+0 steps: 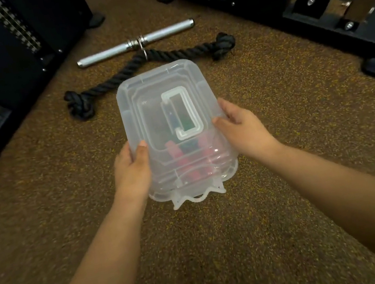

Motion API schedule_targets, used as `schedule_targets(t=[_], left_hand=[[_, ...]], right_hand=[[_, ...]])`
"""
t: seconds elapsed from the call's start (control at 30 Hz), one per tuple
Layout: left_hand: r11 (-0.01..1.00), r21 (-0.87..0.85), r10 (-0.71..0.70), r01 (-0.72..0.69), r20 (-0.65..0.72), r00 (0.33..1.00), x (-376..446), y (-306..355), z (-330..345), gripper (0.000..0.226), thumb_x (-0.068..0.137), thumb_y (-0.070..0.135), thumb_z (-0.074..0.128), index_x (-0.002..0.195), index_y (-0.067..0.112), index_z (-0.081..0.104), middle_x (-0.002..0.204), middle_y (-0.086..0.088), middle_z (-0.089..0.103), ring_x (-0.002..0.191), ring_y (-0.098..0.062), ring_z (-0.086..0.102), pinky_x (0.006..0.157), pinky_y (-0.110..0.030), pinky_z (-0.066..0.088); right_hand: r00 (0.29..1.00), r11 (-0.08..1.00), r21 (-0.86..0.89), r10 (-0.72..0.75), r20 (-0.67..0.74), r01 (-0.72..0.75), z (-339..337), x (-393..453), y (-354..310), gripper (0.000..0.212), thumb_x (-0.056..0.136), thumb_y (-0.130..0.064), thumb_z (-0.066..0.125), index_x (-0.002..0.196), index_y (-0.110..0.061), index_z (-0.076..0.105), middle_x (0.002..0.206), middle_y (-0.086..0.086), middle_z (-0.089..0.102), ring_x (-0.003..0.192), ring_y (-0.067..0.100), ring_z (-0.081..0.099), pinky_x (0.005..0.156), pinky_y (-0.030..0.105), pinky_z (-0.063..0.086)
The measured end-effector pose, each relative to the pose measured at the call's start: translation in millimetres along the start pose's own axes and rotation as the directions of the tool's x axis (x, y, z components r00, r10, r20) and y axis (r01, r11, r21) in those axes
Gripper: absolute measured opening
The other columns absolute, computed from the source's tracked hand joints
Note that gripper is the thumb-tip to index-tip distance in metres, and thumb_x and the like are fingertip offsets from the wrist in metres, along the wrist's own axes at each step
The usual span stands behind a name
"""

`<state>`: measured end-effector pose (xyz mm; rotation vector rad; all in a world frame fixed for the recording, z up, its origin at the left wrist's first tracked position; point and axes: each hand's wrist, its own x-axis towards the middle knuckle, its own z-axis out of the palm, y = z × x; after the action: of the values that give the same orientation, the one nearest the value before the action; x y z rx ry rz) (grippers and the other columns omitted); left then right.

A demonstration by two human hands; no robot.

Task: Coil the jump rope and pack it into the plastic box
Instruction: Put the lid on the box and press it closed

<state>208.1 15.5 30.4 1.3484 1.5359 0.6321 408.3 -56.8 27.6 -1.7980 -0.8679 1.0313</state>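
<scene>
Head view, hands (183,152) gripping plastic box (149,103), black rope (134,71) beyond

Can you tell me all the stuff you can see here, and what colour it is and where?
plastic box: one, clear, lid on, held between both hands in the middle
things inside the box: pink and green shapes, blurred through the plastic, count unclear
thick rope: one, black, knotted at both ends, on the floor behind the box
metal bar: one, silver, on the floor beyond the rope, joined to it by a ring
gym machines: black frames, left and right edges
floor: brown, speckled
left hand: one, grip on the box's left side
right hand: one, grip on the box's right side
</scene>
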Motion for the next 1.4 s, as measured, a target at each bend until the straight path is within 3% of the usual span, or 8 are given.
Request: schedule_targets(t=[0.13,0.27,0.47,0.57,0.7,0.8,1.27,1.4], left_hand=[[1.0,0.026,-0.013,0.013,0.01,1.0,5,-22,9,0.046,0.085,0.054,0.041,0.125,0.037,0.054,0.129,0.001,0.055,0.113,-0.02,0.057,0.098,-0.049,0.047],[0.998,0.064,0.01,-0.011,0.017,1.0,5,-30,12,0.04,0.09,0.05,0.038,0.127,0.04,0.049,0.129,0.003,0.054,0.115,-0.022,0.055,0.1,-0.05,0.045],[0.999,0.027,-0.018,0.018,0.018,1.0,4,-33,10,0.042,0.098,0.039,0.04,0.139,0.032,0.041,0.129,0.008,0.051,0.115,-0.016,0.052,0.101,-0.038,0.042],[1.0,0.005,-0.03,0.03,0.02,0.999,-2,-33,10,0.044,0.099,0.037,0.039,0.143,0.029,0.037,0.118,0.012,0.05,0.11,-0.013,0.051,0.096,-0.032,0.041],[0.996,0.084,-0.002,0.003,-0.006,1.0,1,-35,14,0.04,0.1,0.036,0.035,0.138,0.024,0.042,0.126,-0.002,0.052,0.114,-0.022,0.053,0.096,-0.037,0.043],[0.971,0.239,-0.008,0.018,-0.043,0.999,3,-34,16,0.046,0.1,0.038,0.031,0.141,0.017,0.038,0.131,-0.01,0.043,0.12,-0.028,0.047,0.101,-0.04,0.036],[0.956,0.277,-0.106,0.094,0.028,0.994,-10,-42,7,0.039,0.098,0.042,0.032,0.122,0.016,0.049,0.123,-0.011,0.05,0.107,-0.03,0.054,0.096,-0.049,0.045],[0.89,0.455,-0.009,0.035,-0.059,0.998,-20,-38,9,0.053,0.098,0.042,0.033,0.148,0.024,0.024,0.137,-0.006,0.035,0.124,-0.028,0.04,0.108,-0.044,0.031]], right_hand=[[0.999,0.999,-0.03,0.04,0.008,-0.04,5,-2,10,0.059,0.091,-0.031,0.047,0.147,-0.027,0.027,0.14,-0.013,0.049,0.117,0.011,0.055,0.102,0.036,0.046],[1.0,0.998,-0.053,0.017,0.008,-0.017,8,-7,18,0.048,0.096,-0.023,0.045,0.142,-0.032,0.036,0.104,-0.033,0.054,0.091,-0.007,0.058,0.088,0.02,0.047],[1.0,0.999,-0.052,0.014,0.013,-0.014,11,-10,26,0.043,0.095,-0.024,0.046,0.136,-0.036,0.041,0.124,-0.017,0.061,0.108,0.005,0.061,0.097,0.036,0.051],[0.999,0.997,-0.065,0.039,0.028,-0.037,13,-14,27,0.055,0.094,-0.028,0.049,0.146,-0.03,0.028,0.138,-0.017,0.049,0.12,0.005,0.053,0.105,0.039,0.044],[0.999,0.988,-0.146,0.043,0.027,-0.039,12,-12,25,0.058,0.096,-0.028,0.046,0.149,-0.025,0.022,0.138,-0.017,0.041,0.121,0.003,0.044,0.102,0.021,0.032],[1.0,0.972,-0.235,0.029,-0.001,-0.028,13,-11,25,0.059,0.097,-0.029,0.045,0.149,-0.021,0.019,0.15,-0.004,0.036,0.133,0.014,0.039,0.105,0.025,0.029],[0.998,0.966,-0.256,0.051,0.027,-0.042,6,-15,38,0.06,0.092,-0.039,0.046,0.147,-0.033,0.022,0.138,0.001,0.048,0.119,0.021,0.053,0.102,0.048,0.045],[1.0,0.943,-0.332,-0.003,0.012,0.007,7,-20,42,0.06,0.094,-0.04,0.043,0.148,-0.029,0.021,0.139,0.003,0.041,0.12,0.02,0.048,0.107,0.041,0.038]])
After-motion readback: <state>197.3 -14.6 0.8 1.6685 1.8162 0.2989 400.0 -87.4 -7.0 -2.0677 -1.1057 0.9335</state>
